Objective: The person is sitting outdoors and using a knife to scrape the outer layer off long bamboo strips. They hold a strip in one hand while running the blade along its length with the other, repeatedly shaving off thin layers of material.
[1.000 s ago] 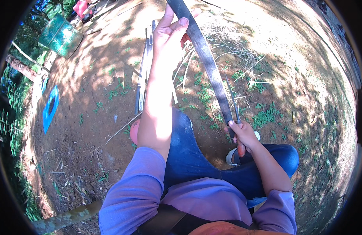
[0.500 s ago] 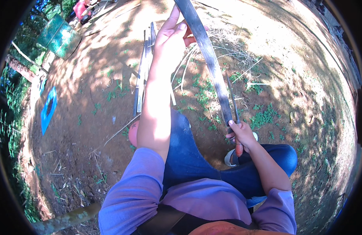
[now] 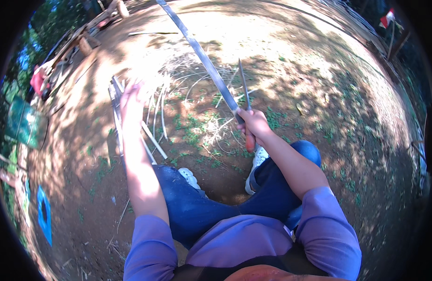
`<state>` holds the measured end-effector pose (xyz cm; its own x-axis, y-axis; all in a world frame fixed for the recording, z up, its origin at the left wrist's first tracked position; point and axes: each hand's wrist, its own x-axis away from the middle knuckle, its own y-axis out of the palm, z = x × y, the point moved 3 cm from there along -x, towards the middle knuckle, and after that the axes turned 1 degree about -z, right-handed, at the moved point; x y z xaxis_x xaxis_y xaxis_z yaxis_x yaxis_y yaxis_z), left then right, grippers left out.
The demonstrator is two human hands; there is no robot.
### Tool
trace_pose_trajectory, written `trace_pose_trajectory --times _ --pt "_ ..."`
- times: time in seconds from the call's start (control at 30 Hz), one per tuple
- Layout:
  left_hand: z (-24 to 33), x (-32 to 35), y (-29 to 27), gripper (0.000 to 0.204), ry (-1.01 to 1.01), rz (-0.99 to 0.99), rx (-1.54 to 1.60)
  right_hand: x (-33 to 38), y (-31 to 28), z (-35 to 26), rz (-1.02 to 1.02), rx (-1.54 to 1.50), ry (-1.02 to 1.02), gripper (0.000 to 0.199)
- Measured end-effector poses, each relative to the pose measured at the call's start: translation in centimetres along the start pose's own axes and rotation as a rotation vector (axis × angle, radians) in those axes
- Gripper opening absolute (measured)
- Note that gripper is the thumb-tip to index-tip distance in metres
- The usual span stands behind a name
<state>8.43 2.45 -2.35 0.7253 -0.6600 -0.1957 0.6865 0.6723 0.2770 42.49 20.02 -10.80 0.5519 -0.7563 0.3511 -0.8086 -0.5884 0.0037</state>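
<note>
My right hand (image 3: 255,123) is closed around the lower end of a long, flat dark strip (image 3: 199,52), which slants up and left past the top of the view. The same hand holds a knife (image 3: 244,84); its narrow pointed blade stands upright beside the strip and its reddish-brown handle shows below my fingers. My left hand (image 3: 132,99) is off the strip, its fingers stretched out and partly washed out by glare. It is over or beside several similar long strips (image 3: 117,112) lying on the ground; whether it touches them I cannot tell.
Thin pale shavings (image 3: 185,65) lie heaped ahead, with pale sticks (image 3: 154,140) nearer my left knee. A green drum (image 3: 24,122), a blue flat piece with a hole (image 3: 44,215) and a person in red (image 3: 38,80) are at the left. Wooden logs (image 3: 87,44) lie beyond.
My left hand has let go of the dark strip and moved left to the strips on the ground. My right hand still holds the strip and knife. The view has shifted.
</note>
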Motion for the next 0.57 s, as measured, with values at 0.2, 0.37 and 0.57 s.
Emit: trace_pose_trajectory --times 0.2,0.37,0.57 --pt "1.4 2.2 -0.2 0.049 0.026 -0.137 -0.064 -3.3 -7.9 -5.6 0.145 -0.089 -0.064 0.033" --pt "-1.0 4.8 -4.4 0.051 -0.115 -0.093 -0.092 -4.1 -17.3 -5.1 0.35 -0.066 -0.065 0.032" --pt "-7.6 10.5 -11.7 0.056 -0.331 -0.09 -0.243 -1.8 -25.3 3.4 0.531 -0.145 0.0 0.033"
